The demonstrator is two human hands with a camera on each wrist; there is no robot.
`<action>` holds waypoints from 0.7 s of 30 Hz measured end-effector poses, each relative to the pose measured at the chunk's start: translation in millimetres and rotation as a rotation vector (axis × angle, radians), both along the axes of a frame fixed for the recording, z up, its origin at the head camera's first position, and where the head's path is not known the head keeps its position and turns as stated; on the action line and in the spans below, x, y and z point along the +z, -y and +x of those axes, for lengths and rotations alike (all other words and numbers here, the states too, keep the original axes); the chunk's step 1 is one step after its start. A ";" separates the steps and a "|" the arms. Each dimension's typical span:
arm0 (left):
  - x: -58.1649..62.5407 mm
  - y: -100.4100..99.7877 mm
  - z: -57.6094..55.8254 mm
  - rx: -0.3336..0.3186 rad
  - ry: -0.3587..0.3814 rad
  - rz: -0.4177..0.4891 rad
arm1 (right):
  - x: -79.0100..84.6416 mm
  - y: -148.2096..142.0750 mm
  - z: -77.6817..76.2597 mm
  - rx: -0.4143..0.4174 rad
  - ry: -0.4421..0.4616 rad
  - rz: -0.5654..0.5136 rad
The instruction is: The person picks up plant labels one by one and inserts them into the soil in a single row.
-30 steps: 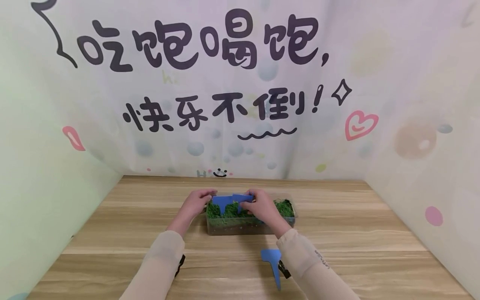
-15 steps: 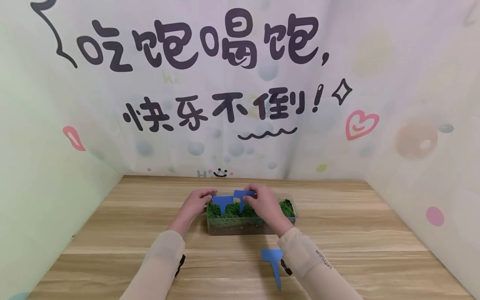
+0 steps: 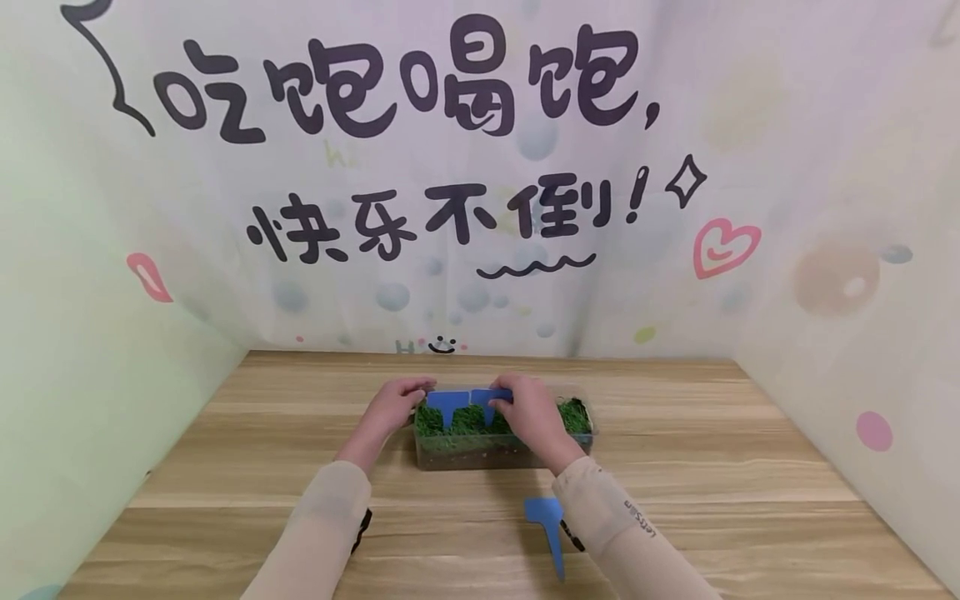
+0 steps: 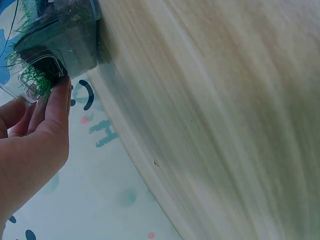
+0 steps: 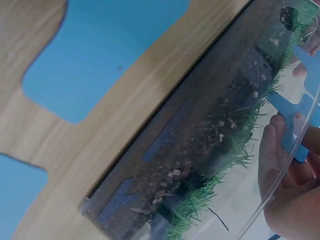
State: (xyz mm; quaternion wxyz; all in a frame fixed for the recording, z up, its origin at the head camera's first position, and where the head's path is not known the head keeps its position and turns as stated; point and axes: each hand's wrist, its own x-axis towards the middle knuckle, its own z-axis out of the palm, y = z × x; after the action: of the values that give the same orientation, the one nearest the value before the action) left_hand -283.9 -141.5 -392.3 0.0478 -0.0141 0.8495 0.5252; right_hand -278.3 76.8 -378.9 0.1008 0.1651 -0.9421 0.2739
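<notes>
A clear plastic planter box holds soil and green grass. My left hand holds its left end, with thumb and fingers at the clear rim in the left wrist view. Upright in the grass near that end stands a blue T-shaped plant label. My right hand pinches a second blue plant label by the right side of its head. This label's stem reaches down into the grass, its head level with the first. In the right wrist view the held label shows through the clear wall.
Another blue plant label lies on the wooden table in front of the box, beside my right sleeve. A printed cloth backdrop rises behind the table, with pale side walls left and right.
My right hand first raised the second label a little, then lowered it back into the grass slightly farther right, beside the first. My left hand has stayed at the box's end.
</notes>
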 end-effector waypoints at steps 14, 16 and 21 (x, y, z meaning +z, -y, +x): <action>0.6 -0.2 1.3 -0.007 0.015 0.014 | -7.8 0.4 -2.9 -0.012 -0.079 0.075; 1.1 -0.3 1.2 -0.010 0.016 0.010 | -8.8 0.6 -3.1 -0.010 -0.087 0.089; 1.8 -0.4 1.4 -0.012 0.013 -0.003 | -8.9 -0.1 -2.7 -0.007 -0.071 0.077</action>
State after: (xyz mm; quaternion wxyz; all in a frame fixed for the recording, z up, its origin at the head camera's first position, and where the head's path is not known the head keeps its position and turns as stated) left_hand -282.5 -141.1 -390.5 0.0564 -0.0122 0.8500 0.5236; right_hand -280.9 76.9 -387.8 0.1288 0.1754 -0.9483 0.2312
